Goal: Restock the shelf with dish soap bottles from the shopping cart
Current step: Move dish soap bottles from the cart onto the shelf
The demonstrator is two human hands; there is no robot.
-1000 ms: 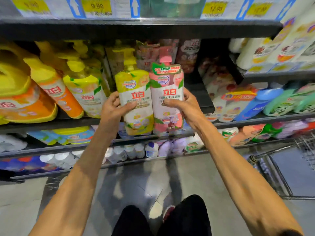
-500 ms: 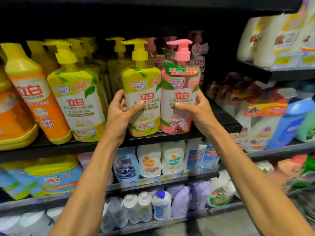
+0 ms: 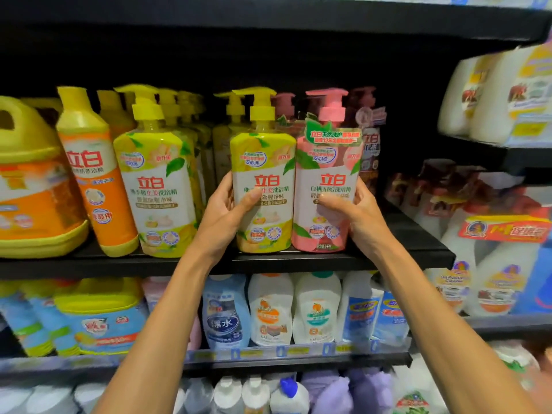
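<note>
A yellow pump bottle of dish soap [image 3: 263, 162] stands upright at the front edge of the black shelf [image 3: 298, 259]. My left hand [image 3: 221, 216] grips its left side, thumb across the label. Touching it on the right stands a pink pump bottle [image 3: 327, 165], held by my right hand [image 3: 358, 210] with the thumb on its front. Both bottle bases look to rest on the shelf board. More yellow and pink pump bottles stand in rows behind them.
Left on the same shelf stand another yellow pump bottle [image 3: 158, 186], an orange bottle [image 3: 95, 180] and a big yellow jug [image 3: 33, 189]. Lower shelves hold white and blue cleaner bottles [image 3: 270, 309]. White bottles [image 3: 493, 94] fill the unit to the right. The cart is out of view.
Both hands have raised the two bottles from below shelf level up and forward onto the shelf edge. The view has moved closer to the shelf.
</note>
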